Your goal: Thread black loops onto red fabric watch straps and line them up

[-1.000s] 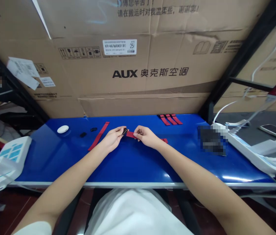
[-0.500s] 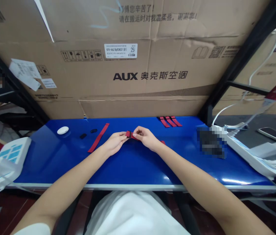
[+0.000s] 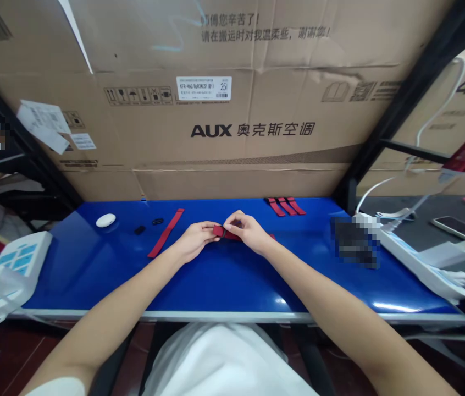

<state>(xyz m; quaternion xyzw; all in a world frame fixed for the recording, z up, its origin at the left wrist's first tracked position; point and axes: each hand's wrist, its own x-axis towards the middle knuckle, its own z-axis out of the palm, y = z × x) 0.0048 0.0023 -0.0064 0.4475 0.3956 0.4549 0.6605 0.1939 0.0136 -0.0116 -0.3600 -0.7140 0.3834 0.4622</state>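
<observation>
Over the middle of the blue table [image 3: 224,275], my left hand [image 3: 193,240] and my right hand [image 3: 247,230] meet on one red strap [image 3: 218,230]. Both pinch it between thumb and fingers, with a small black buckle at the spot where the fingertips meet. The strap's far end shows a little behind my right wrist. A second red strap [image 3: 165,233] lies flat and slanted on the table, just left of my left hand.
Two small black buckles [image 3: 149,225] and a white oval case [image 3: 106,220] lie at the back left. Three red straps [image 3: 286,206] lie at the back right. Cardboard boxes [image 3: 232,110] wall off the rear. A white power strip [image 3: 418,256] runs along the right, a white device [image 3: 5,269] along the left.
My hands have drawn closer together on the red strap. The black buckle moved from my left fingertips to the point where both hands meet.
</observation>
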